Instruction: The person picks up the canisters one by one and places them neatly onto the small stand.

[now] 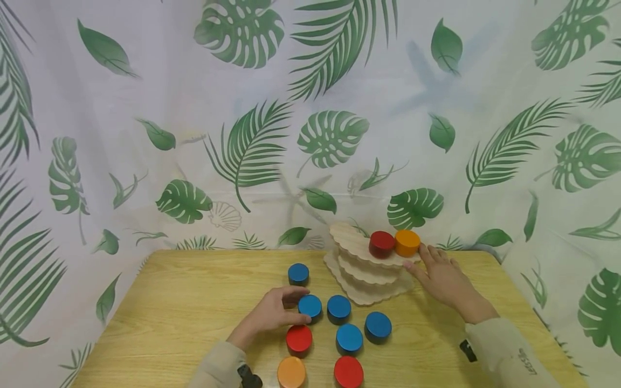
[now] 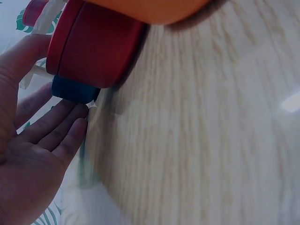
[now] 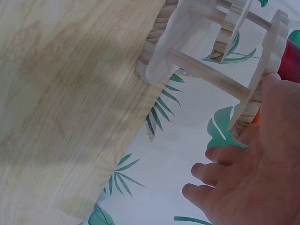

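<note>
Five blue blocks, all round and flat-topped, stand on the wooden bench (image 1: 184, 307) with two red ones and an orange one. The left hand (image 1: 271, 311) reaches around the nearest blue block (image 1: 310, 306), fingers on its far side and thumb on its near side; I cannot tell whether it is grasping the block or only straddling it. Another blue block (image 1: 298, 273) stands just behind that hand, and a third (image 1: 338, 308) just to the right of the straddled one. Two more, (image 1: 349, 338) and (image 1: 378, 326), stand nearer the front and further right. A red block (image 1: 298, 339) is just in front of the left thumb, with an orange block (image 1: 291, 372) nearer the person and the second red block (image 1: 348, 372) to its right.

Toward the far edge, right of the middle, is a pale wooden stand (image 1: 368, 275) with three wavy-edged tiers joined by posts (image 3: 206, 75). Its top tier carries a dark red block (image 1: 381, 244) and, touching or just beside it, a yellowish-orange block (image 1: 407, 242). The right hand (image 1: 443, 277) is released, fingers loosely outstretched, thumb at the top tier's edge, index finger beside the yellowish-orange block. Behind hangs a white cloth (image 1: 271, 86) printed with green leaves.
</note>
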`<state>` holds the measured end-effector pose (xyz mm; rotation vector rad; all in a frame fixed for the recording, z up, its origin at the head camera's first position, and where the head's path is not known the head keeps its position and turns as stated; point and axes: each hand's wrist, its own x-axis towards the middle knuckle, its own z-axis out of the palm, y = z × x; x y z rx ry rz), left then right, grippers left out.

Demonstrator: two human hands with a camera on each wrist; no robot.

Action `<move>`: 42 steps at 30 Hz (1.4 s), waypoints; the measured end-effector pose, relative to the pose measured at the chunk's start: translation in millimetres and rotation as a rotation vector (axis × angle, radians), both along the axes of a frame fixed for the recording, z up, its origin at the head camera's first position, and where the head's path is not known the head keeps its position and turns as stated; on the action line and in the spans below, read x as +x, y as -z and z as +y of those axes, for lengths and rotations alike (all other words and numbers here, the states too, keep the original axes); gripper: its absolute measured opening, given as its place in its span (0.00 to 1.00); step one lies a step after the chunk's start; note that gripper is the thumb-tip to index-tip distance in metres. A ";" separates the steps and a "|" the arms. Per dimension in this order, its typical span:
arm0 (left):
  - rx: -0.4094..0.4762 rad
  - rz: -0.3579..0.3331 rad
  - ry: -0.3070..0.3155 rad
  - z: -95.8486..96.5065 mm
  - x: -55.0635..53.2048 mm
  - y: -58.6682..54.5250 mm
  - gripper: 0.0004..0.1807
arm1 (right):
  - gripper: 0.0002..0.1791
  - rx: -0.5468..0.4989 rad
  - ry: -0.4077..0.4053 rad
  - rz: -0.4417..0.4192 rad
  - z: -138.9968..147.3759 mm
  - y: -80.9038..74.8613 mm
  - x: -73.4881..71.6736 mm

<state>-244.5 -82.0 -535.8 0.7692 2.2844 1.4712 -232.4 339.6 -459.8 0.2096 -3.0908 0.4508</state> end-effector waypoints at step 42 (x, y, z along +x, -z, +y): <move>-0.003 0.064 -0.075 19.9 -10.6 -22.2 0.31 | 0.50 0.001 -0.003 0.010 -0.8 -1.6 1.9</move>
